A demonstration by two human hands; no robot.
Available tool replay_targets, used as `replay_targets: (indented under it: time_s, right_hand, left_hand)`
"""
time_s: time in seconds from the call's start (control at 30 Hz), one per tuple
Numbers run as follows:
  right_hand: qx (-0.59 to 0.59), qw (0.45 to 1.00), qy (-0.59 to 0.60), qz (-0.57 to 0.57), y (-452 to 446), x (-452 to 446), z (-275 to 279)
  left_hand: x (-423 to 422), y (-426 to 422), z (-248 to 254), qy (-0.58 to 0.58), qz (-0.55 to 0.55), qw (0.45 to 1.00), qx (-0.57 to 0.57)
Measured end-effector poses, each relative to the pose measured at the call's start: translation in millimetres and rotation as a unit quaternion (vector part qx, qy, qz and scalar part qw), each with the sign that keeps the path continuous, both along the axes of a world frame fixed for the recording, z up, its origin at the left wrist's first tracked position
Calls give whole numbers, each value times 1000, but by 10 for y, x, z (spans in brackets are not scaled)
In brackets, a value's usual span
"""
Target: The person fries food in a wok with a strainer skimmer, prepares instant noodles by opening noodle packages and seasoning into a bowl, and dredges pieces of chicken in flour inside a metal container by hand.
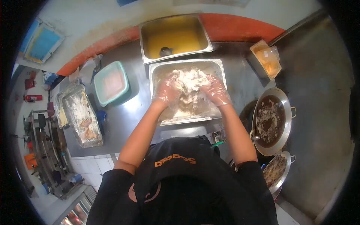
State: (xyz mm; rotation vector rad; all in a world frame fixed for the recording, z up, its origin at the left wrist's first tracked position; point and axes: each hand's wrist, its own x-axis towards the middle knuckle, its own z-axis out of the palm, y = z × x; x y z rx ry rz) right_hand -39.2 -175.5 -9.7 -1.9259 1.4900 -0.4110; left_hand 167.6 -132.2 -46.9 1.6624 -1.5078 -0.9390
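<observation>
A rectangular metal pan (152,75) holding loose flour stands in front of me. In its upper half, a heap of flour-coated meat pieces (190,78) lies lifted between my two hands. My left hand (167,90), in a clear plastic glove, grips the heap's left side with curled fingers. On the other side my right hand (216,91), gloved the same way, closes around the heap's right edge. Flour and the pieces hide some fingertips. More floury clumps (188,100) lie lower in the pan. The exact kind of meat is coated over.
Behind the pan is a deep metal tub (208,48) of yellow liquid with a dark ladle (165,51). Left are a mint-green basin (98,87) and a floury tray (98,142). Right are two oil woks (287,123) (287,170) and an orange-filled container (258,69).
</observation>
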Motion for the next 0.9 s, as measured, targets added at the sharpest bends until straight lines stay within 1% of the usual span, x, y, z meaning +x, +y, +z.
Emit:
replay_targets:
  time_s: [0.03,0.07,0.17,0.27,0.33,0.37,0.4,0.43,0.47,0.5,0.53,0.57,0.6,0.63,0.7,0.73,0.77,0.8,0.83,0.87,0.9]
  right_hand:
    - [-27,999,-33,3,-4,-17,37]
    - [-51,997,-65,8,8,-28,68]
    - [40,993,-105,42,-7,-38,249]
    - [7,995,-100,30,94,38,504]
    - [-26,986,-162,33,81,76,448]
    - [-43,980,-193,34,77,87,395]
    - [-52,982,-179,35,58,79,321]
    - [-63,984,-165,35,11,46,227]
    - [-74,985,-151,36,-50,9,139]
    - [-24,994,-96,41,-110,-34,58]
    - [4,999,-24,40,-188,-9,-159]
    - [33,998,48,38,-253,22,-465]
    - [62,990,121,36,-257,41,-734]
    - [76,988,131,29,-216,101,-942]
    - [99,983,152,18,-178,260,-1185]
    - [77,991,113,16,-177,260,-1137]
    - [58,996,73,14,-165,228,-1093]
    - [39,999,34,12,-149,202,-1001]
    - [38,998,41,13,-138,180,-788]
    - [41,998,34,28,-99,168,-471]
    - [46,998,27,41,-43,151,-110]
  left_hand:
    - [-27,13,2,-74,24,991,-106]
    - [-23,11,3,-69,12,993,-96]
    - [9,45,180,-53,-11,996,-68]
    - [-7,110,396,-18,-23,998,-56]
    - [44,146,492,16,-51,997,-52]
    - [55,145,438,123,-62,989,-51]
    - [64,136,325,229,-72,969,-50]
    - [73,120,234,332,-82,938,-48]
    - [120,90,167,140,-109,982,-65]
    - [191,54,112,-57,-130,987,-80]
    - [234,31,34,-252,-146,953,-90]
    - [182,19,-120,-287,-133,949,11]
    - [65,-11,-329,-319,-119,934,111]
    - [-21,-63,-509,-349,-103,908,207]
    - [-76,-202,-745,-313,-106,913,238]
    - [-85,-242,-910,-294,-108,915,254]
    - [-41,-199,-1090,-251,-57,951,171]
    - [-34,-174,-959,-245,-51,953,170]
    - [-19,-153,-647,-240,-46,955,169]
    - [-13,-107,-374,-234,-43,956,169]
    - [-18,-36,-210,-207,-18,968,138]
